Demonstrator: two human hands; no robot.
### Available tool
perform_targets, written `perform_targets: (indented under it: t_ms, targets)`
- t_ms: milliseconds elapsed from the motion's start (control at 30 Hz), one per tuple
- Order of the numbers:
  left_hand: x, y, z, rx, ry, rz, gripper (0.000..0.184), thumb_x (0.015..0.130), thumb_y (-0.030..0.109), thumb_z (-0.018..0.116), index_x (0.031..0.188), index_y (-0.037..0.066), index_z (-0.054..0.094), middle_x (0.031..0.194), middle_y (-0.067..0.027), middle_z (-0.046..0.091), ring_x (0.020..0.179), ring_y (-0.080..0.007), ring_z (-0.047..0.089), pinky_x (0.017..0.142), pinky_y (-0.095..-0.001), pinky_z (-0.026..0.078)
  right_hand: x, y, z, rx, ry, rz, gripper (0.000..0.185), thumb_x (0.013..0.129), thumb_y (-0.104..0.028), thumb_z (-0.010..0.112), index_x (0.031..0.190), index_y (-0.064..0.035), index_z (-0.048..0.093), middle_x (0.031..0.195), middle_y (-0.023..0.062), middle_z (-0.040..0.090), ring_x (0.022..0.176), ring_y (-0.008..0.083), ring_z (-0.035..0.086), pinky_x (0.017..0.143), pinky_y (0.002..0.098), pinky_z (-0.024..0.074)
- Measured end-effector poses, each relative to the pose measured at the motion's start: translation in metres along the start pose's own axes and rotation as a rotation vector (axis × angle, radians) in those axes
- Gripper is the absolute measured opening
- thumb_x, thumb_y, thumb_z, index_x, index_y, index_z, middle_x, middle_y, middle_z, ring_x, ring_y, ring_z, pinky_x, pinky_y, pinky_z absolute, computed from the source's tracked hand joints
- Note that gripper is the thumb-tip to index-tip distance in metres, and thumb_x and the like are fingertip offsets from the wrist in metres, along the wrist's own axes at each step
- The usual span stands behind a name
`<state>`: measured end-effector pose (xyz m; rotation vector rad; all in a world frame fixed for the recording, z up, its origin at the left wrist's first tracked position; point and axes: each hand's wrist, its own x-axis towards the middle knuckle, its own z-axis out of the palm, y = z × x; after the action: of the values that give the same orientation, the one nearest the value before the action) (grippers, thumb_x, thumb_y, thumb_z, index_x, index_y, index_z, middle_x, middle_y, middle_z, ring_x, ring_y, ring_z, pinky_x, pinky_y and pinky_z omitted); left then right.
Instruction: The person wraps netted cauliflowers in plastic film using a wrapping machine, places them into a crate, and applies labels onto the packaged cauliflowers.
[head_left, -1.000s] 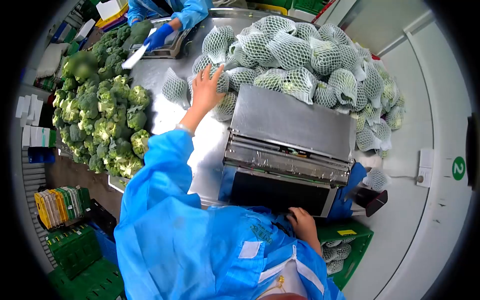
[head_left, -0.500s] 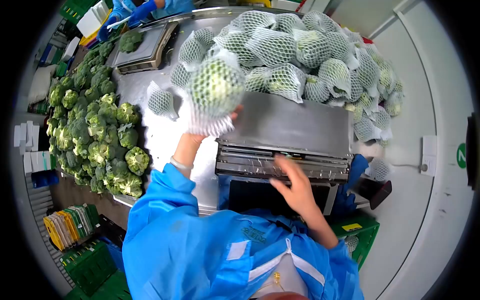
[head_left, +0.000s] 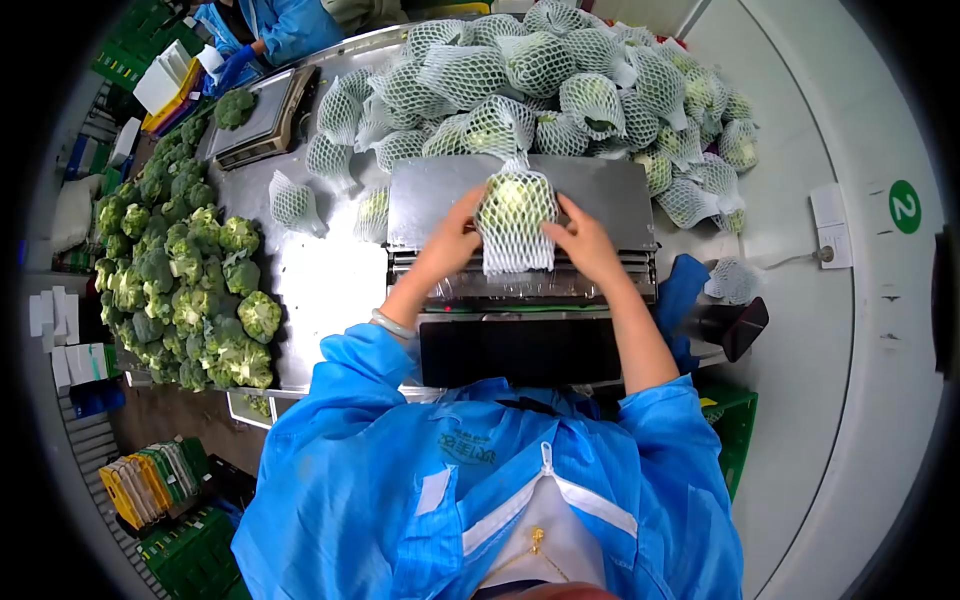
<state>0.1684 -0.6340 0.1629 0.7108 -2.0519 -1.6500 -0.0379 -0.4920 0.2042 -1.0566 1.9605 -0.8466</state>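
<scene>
A pale green vegetable head in a white foam net (head_left: 516, 205) is over the front of a metal wrapping machine (head_left: 610, 200). My left hand (head_left: 455, 238) grips its left side, and my right hand (head_left: 583, 236) holds its right side with the thumb against the net. The kind of vegetable under the mesh is hard to tell. Behind the machine lies a big heap of similar netted heads (head_left: 540, 65). Below my hands is a dark panel (head_left: 520, 352) on the machine's near side.
Bare broccoli heads (head_left: 185, 290) are piled at the left. A scale (head_left: 262, 125) carries one broccoli (head_left: 235, 108). A lone netted head (head_left: 295, 203) lies on the metal table (head_left: 325, 275). A co-worker's blue sleeve (head_left: 295, 30) shows at the far left. A wall (head_left: 780, 110) bounds the right.
My left hand has brought the netted head rightward and lower, from above the table to the machine. My right hand has risen from the machine's front to the head's right side.
</scene>
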Motion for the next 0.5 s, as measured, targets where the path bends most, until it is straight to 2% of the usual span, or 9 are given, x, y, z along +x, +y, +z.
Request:
perform_targets:
  t_ms: [33,67,100,167,200,233,367,467,500]
  targets:
    - [-0.011,0.008,-0.010,-0.088,0.075,-0.227,0.072,0.082,-0.004,0.053,0.149,0.014,0.035,0.141,-0.0145,0.048,0.107,-0.0245,0.063,0.087,-0.0320,0.051,-0.006,0.012,-0.002,0.090,0.120,-0.154,0.071,0.089,-0.041,0.068,0.140,0.0022,0.045,0.128,0.0216,0.060,0.095,0.0236,0.065,0.085,0.0347,0.0506]
    - [-0.023,0.007,-0.020,0.104,0.223,-0.058,0.069,0.085,-0.002,0.056,0.149,0.013,0.034,0.136,-0.0135,0.053,0.101,-0.0241,0.065,0.082,-0.0301,0.053,-0.017,0.022,-0.013,0.183,0.176,-0.162,0.064,0.089,-0.033,0.069,0.138,0.0020,0.046,0.126,0.0188,0.061,0.098,0.0235,0.064,0.085,0.0353,0.0506]
    - [-0.034,0.003,-0.032,0.182,0.361,0.063,0.056,0.087,0.003,0.062,0.140,0.009,0.046,0.128,-0.0121,0.058,0.094,-0.0223,0.066,0.077,-0.0300,0.052,-0.030,0.032,-0.025,0.209,0.291,-0.209,0.058,0.088,-0.028,0.071,0.134,0.0014,0.051,0.123,0.0166,0.062,0.100,0.0238,0.063,0.085,0.0360,0.0503]
    - [-0.066,0.005,-0.056,0.470,0.516,-0.140,0.016,0.085,0.013,0.071,0.096,0.001,0.070,0.089,-0.0107,0.067,0.079,-0.0241,0.062,0.070,-0.0331,0.048,-0.060,0.069,-0.045,-0.085,0.530,-0.173,0.046,0.086,-0.026,0.072,0.121,0.0004,0.059,0.115,0.0145,0.064,0.102,0.0270,0.062,0.088,0.0384,0.0495]
    - [-0.082,-0.004,-0.059,0.717,0.595,-0.041,0.019,0.082,0.020,0.074,0.085,0.002,0.072,0.078,-0.0102,0.066,0.073,-0.0290,0.060,0.071,-0.0371,0.047,-0.075,0.078,-0.048,-0.200,0.605,-0.125,0.037,0.084,-0.026,0.072,0.109,0.0000,0.064,0.107,0.0133,0.065,0.102,0.0296,0.061,0.087,0.0406,0.0471]
    - [-0.091,-0.008,-0.054,0.755,0.545,-0.112,0.021,0.081,0.024,0.075,0.082,0.003,0.073,0.079,-0.0100,0.066,0.074,-0.0300,0.059,0.071,-0.0391,0.046,-0.088,0.082,-0.046,-0.463,0.594,0.005,0.034,0.082,-0.033,0.073,0.096,-0.0018,0.068,0.098,0.0117,0.065,0.100,0.0306,0.058,0.086,0.0428,0.0433]
    - [-0.100,-0.038,0.004,0.904,0.437,-0.152,0.025,0.076,0.032,0.077,0.074,0.007,0.073,0.082,-0.0085,0.064,0.087,-0.0305,0.056,0.075,-0.0436,0.041,-0.087,0.098,0.009,-0.829,0.542,0.034,0.038,0.081,-0.041,0.072,0.089,-0.0035,0.071,0.094,0.0103,0.064,0.100,0.0300,0.055,0.086,0.0452,0.0405]
    - [-0.091,-0.043,0.005,0.764,0.388,-0.120,0.022,0.083,0.027,0.072,0.081,0.006,0.069,0.080,-0.0099,0.063,0.081,-0.0300,0.056,0.075,-0.0418,0.042,-0.062,0.126,0.016,-0.508,0.523,-0.197,0.024,0.088,-0.026,0.066,0.082,-0.0025,0.065,0.084,0.0078,0.063,0.081,0.0251,0.058,0.075,0.0380,0.0449]
    - [-0.093,-0.038,-0.010,0.589,0.220,-0.217,0.020,0.086,0.024,0.068,0.082,0.005,0.066,0.078,-0.0087,0.062,0.076,-0.0267,0.056,0.072,-0.0384,0.043,-0.068,0.121,0.003,-0.177,0.341,-0.116,0.021,0.091,-0.022,0.062,0.082,-0.0030,0.062,0.079,0.0058,0.061,0.074,0.0204,0.056,0.070,0.0340,0.0442]
